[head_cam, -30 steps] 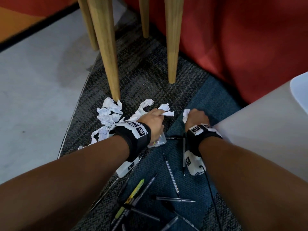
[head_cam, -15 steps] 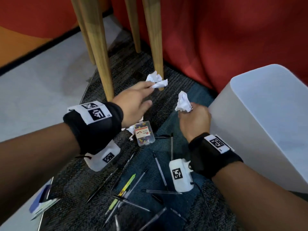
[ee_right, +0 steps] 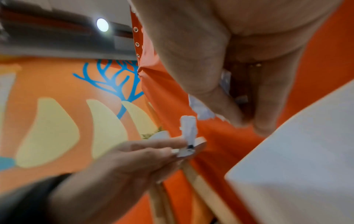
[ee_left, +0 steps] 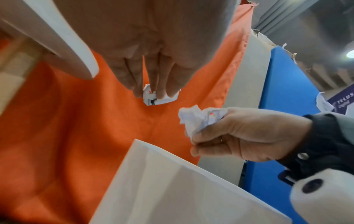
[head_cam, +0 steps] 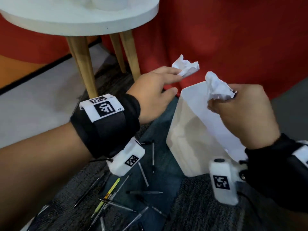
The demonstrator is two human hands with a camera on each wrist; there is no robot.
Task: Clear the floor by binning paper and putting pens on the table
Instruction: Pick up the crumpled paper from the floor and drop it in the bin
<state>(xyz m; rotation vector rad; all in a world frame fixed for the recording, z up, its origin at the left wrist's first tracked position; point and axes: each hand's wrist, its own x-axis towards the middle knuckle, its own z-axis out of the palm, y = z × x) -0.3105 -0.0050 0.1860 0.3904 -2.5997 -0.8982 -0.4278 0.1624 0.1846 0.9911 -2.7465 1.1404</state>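
Note:
My left hand (head_cam: 168,79) pinches a crumpled white paper (head_cam: 186,68) between its fingertips, raised beside the far left corner of the white bin (head_cam: 186,130). My right hand (head_cam: 233,104) grips a second crumpled paper (head_cam: 216,88) above the bin's opening. The left wrist view shows both papers, one (ee_left: 159,98) under my left fingers and one (ee_left: 197,119) in my right hand (ee_left: 239,134), over the bin's rim (ee_left: 172,151). Several pens (head_cam: 143,174) and a yellow pen (head_cam: 110,194) lie on the carpet below my wrists.
A round white table (head_cam: 83,19) on wooden legs (head_cam: 83,64) stands at the back left. A red cloth wall (head_cam: 233,39) hangs behind the bin. Grey and blue carpet (head_cam: 200,210) covers the floor, with pale hard floor (head_cam: 41,104) to the left.
Both hands lifted crumpled papers off the carpet and carried them up and right to the bin. The view swung up, bringing the table top into sight.

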